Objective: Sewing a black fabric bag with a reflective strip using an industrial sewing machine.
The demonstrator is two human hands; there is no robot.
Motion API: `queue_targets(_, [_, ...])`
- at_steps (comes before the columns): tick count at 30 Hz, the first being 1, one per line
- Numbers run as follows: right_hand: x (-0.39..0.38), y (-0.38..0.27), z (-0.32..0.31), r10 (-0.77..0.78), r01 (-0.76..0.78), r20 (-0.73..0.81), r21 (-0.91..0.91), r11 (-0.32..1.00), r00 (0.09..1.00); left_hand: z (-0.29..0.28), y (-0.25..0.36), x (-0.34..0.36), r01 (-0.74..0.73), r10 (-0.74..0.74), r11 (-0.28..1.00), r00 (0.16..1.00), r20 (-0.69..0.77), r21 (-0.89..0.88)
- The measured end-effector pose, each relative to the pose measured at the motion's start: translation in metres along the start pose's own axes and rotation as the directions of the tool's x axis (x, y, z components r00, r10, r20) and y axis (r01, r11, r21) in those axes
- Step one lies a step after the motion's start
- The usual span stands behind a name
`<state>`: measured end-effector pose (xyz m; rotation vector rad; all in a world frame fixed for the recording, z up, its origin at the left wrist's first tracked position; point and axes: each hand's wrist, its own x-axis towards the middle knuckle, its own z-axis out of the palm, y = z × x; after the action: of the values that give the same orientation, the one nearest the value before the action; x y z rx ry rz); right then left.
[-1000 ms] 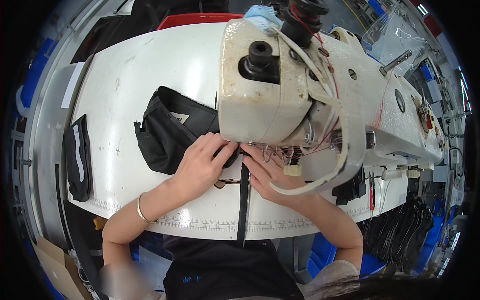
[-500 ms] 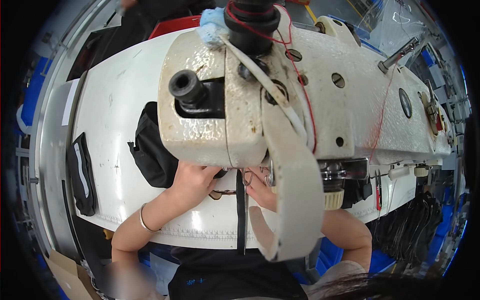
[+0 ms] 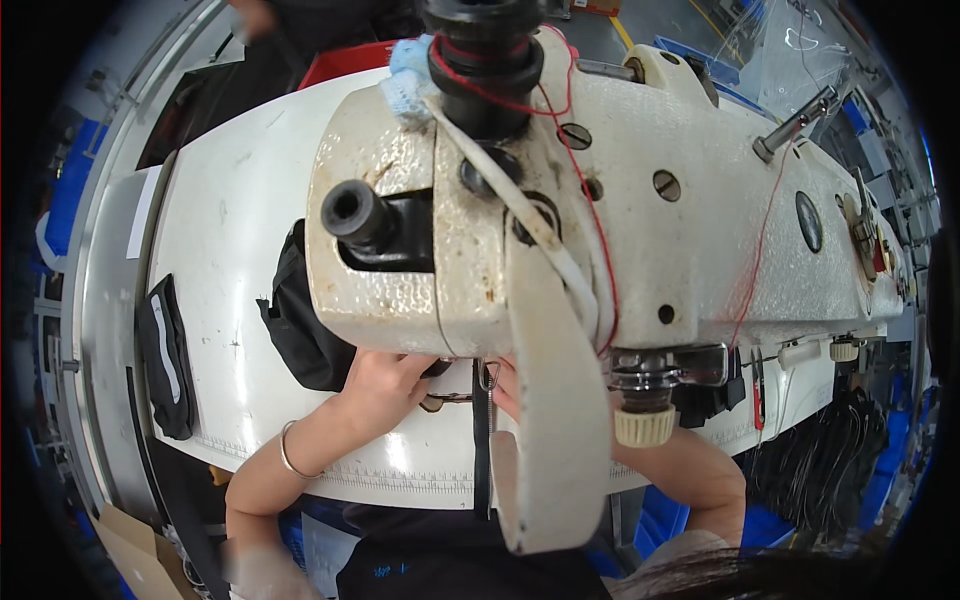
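A large cream sewing machine head [image 3: 560,210] fills the middle of the view and hides most of what lies under it. My left hand [image 3: 385,385] rests flat on black fabric [image 3: 305,335] beside the needle area. Only a bit of my right hand [image 3: 507,388] shows under the machine, next to a black strap [image 3: 482,440] that runs toward me over the table's front edge. Whether either hand grips anything is hidden. A red thread [image 3: 590,200] runs down the machine.
The white sewing table [image 3: 230,250] spreads to the left, with a black fabric piece [image 3: 165,355] at its left edge. Black straps hang at the lower right [image 3: 830,450]. A cardboard box [image 3: 135,555] sits lower left, and blue bins [image 3: 700,520] sit below.
The view has closed in on the machine head, which now covers far more of my hands. My hands stay at the needle area on the fabric and strap.
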<state>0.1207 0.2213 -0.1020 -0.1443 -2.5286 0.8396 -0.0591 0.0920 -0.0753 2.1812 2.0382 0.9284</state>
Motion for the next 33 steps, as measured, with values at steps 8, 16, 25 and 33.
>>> queue_targets(8, [-0.010, 0.004, -0.002, -0.017, 0.121, 0.365, -0.264, 0.957, 0.931, 0.016, -0.006, -0.017, 0.016, -0.008, 0.996, 0.995, 0.102, -0.083])
queue_targets(16, [-0.024, 0.020, 0.024, -0.336, 0.488, 0.354, -0.618, 0.617, 0.873, 0.014, -0.006, -0.021, 0.025, -0.006, 0.993, 0.987, 0.163, -0.112])
queue_targets(25, [-0.021, 0.017, 0.018, -0.103, 0.146, 0.211, -0.199, 0.969, 0.972, 0.008, -0.009, -0.023, 0.028, 0.011, 0.989, 0.965, 0.263, -0.144])
queue_targets(33, [-0.021, 0.010, 0.015, 0.067, -0.052, 0.213, -0.078, 0.996, 0.975, 0.008, -0.012, -0.027, 0.114, -0.011, 0.950, 0.943, 0.333, -0.292])
